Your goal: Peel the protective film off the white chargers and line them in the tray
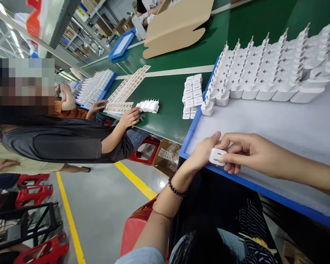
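A co-worker [52, 141] has a pixelated head; one hand touches a row of plug chargers [148, 106]. Print on the stacked white chargers [192, 91] is too small to read. The left hand [201, 152] backs a white USB-C charger [215, 156] over the tray's near edge, its fingers mostly hidden, their closure unclear. The right hand [238, 152], fingers curled, thumbs the charger's face, partly covering its lettering. The blue-rimmed tray [250, 117] runs out of view.
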`<state>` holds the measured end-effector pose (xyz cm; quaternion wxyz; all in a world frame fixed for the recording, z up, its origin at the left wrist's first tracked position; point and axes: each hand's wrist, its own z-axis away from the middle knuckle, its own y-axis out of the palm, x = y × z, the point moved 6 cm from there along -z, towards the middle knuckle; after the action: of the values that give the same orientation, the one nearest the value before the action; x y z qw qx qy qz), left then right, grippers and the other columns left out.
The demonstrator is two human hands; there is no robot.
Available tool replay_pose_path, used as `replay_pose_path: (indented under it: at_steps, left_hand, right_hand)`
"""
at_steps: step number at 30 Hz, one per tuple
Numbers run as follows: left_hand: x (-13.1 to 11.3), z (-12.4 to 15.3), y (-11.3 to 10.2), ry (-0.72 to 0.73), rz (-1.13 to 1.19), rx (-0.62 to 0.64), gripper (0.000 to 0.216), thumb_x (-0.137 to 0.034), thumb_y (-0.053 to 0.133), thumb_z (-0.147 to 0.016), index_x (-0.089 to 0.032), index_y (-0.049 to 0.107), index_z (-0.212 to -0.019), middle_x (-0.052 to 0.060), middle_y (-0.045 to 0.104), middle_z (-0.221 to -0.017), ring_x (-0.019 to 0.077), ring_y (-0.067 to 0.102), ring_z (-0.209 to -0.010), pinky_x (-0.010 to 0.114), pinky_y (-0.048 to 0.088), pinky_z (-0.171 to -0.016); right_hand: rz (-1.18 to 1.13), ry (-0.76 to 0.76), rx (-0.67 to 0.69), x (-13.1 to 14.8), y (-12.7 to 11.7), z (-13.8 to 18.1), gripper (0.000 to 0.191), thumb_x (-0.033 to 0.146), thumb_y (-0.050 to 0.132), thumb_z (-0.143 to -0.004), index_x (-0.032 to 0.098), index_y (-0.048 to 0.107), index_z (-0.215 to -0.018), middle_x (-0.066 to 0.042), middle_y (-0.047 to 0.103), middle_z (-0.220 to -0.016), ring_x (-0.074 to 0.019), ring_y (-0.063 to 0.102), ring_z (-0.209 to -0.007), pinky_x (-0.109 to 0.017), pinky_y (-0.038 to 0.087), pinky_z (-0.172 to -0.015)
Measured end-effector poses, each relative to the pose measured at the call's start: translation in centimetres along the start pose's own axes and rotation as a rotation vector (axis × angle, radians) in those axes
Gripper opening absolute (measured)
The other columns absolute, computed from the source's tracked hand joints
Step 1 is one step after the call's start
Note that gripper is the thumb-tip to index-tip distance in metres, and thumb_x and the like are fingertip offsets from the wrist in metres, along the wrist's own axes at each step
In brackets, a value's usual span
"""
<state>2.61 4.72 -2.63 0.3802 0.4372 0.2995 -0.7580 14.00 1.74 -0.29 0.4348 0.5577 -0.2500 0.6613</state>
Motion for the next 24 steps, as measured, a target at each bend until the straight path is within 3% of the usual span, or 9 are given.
replay_pose_path:
  at_steps: [6, 11, 17, 24]
  left_hand:
    - [0.34, -0.22, -0.02, 0.008, 0.044, 0.030, 0.059, -0.052, 0.035, -0.106, -0.018, 0.051, -0.061, -0.002, 0.054, -0.055, 0.0107, 0.047, -0.057, 0.027, 0.043, -0.065]
    - [0.30, -0.34, 0.17, 0.050, -0.002, 0.055, 0.060, -0.053, 0.035, -0.105, -0.019, 0.051, -0.058, -0.002, 0.052, -0.054, 0.0116, 0.047, -0.058, 0.026, 0.044, -0.063]
    - [0.32, -0.77, 0.05, 0.044, -0.078, -0.007, 0.061, -0.047, 0.031, -0.107, -0.020, 0.047, -0.055, -0.002, 0.048, -0.052, 0.0120, 0.043, -0.057, 0.027, 0.042, -0.062]
    - [0.02, -0.76, -0.35, 0.094, -0.114, -0.032, 0.056, -0.046, 0.034, -0.106, -0.020, 0.043, -0.057, -0.001, 0.046, -0.056, 0.0127, 0.040, -0.060, 0.028, 0.036, -0.060]
  right_hand:
    - [0.127, -0.022, 0.000, 0.25, -0.06, 0.40, 0.027, 0.047, 0.071, -0.093, 0.022, 0.062, -0.090, 0.000, 0.075, -0.067, -0.0173, 0.071, -0.065, -0.031, 0.057, -0.068]
    - [0.299, -0.061, 0.040, 0.41, 0.05, 0.41, 0.021, 0.042, 0.066, -0.095, 0.024, 0.056, -0.091, 0.002, 0.074, -0.064, -0.0177, 0.068, -0.062, -0.031, 0.051, -0.063]
    - [0.591, -0.224, -0.151, 0.71, -0.30, 0.51, 0.017, 0.029, 0.066, -0.088, 0.026, 0.051, -0.082, 0.006, 0.057, -0.055, -0.0127, 0.049, -0.046, -0.027, 0.031, -0.047]
    - [0.579, -0.248, -0.153, 0.93, -0.32, 0.38, 0.014, 0.027, 0.064, -0.087, 0.026, 0.051, -0.084, 0.006, 0.056, -0.058, -0.0123, 0.049, -0.050, -0.027, 0.034, -0.051]
